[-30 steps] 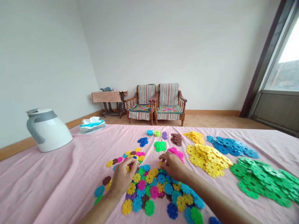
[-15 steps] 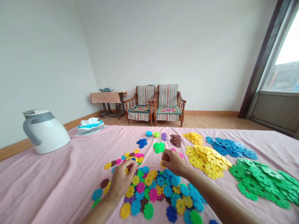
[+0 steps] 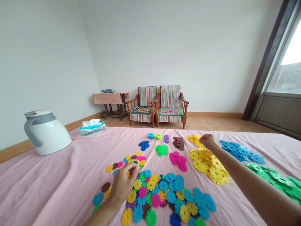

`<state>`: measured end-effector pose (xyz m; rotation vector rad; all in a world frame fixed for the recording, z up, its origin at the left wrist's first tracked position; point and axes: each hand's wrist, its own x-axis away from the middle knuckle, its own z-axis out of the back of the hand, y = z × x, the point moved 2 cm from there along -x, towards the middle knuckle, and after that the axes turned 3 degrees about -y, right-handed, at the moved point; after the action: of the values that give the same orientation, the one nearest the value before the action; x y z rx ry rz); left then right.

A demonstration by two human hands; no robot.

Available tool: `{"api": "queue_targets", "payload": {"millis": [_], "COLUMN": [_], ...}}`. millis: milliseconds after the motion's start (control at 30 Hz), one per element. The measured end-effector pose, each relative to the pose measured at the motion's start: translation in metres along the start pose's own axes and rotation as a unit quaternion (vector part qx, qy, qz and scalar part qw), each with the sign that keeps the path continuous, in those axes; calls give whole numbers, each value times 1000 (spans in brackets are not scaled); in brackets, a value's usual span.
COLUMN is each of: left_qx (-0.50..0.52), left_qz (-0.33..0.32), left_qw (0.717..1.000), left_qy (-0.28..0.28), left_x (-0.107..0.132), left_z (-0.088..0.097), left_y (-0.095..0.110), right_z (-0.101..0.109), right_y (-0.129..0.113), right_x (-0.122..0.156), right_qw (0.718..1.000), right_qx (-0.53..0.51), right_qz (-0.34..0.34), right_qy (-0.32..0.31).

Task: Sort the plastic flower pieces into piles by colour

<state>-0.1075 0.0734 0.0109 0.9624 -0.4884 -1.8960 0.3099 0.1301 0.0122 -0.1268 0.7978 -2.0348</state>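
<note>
Yellow discs (image 3: 209, 161) lie heaped towards the right of the desk's middle. The right hand (image 3: 208, 141) hovers over the far end of that heap, between it and a smaller yellow pile (image 3: 194, 138). Its fingers are bunched and turned down, and I cannot tell whether they hold a disc. The left hand (image 3: 123, 185) rests on the left side of the mixed heap (image 3: 164, 194) near the desk's near edge. Its fingers are curled down onto the discs and touch them, but whether one is pinched cannot be made out.

Around these, the discs are already parted by colour. A pink cluster (image 3: 178, 158) lies just beyond the mixed heap, and a small green cluster (image 3: 161, 150) and a dark blue one (image 3: 144, 144) lie further back. Brown discs (image 3: 178, 142), a few purple discs (image 3: 166, 138) and two short stacks, light blue (image 3: 150, 135) and lime (image 3: 158, 136), sit nearer the far edge. Big blue (image 3: 242, 150) and green (image 3: 272, 180) heaps lie towards the right edge.

By the look of it a good share is sorted. The mixed heap and a loose scatter (image 3: 131, 158) beyond the left hand are what is left unsorted.

A white kettle (image 3: 45, 131) and a tissue pack (image 3: 91, 127) stand by the far left corner of the pink-clothed desk (image 3: 58, 175).
</note>
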Motion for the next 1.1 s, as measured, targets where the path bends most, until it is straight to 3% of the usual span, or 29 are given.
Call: {"api": "queue_targets", "payload": {"millis": [167, 367, 500, 600, 733, 833, 967, 1100], "left_qx": [0, 1, -3, -6, -6, -10, -16, -12], "left_qz": [-1, -1, -9, -6, -9, -17, -12, -11], "left_qw": [1000, 1000, 1000, 1000, 1000, 999, 999, 999], "left_qy": [6, 2, 2, 3, 15, 27, 33, 34], "left_x": [1, 1, 1, 0, 0, 0, 0, -1], "left_z": [1, 0, -1, -1, 1, 3, 4, 5], "left_y": [4, 0, -1, 0, -1, -2, -3, -3], "right_z": [-4, 0, 5, 7, 1, -6, -7, 1], "right_y": [12, 6, -12, -31, -47, -51, -61, -78], "right_x": [-6, 3, 31, 67, 127, 166, 201, 222], "right_qw": [993, 997, 1000, 991, 962, 946, 927, 889], "right_qx": [46, 33, -1, -41, -88, -104, -106, -92], "right_qz": [-94, -66, 13, 103, 204, 237, 299, 360], "right_qy": [-51, -24, -25, -71, -161, -195, -198, -267]}}
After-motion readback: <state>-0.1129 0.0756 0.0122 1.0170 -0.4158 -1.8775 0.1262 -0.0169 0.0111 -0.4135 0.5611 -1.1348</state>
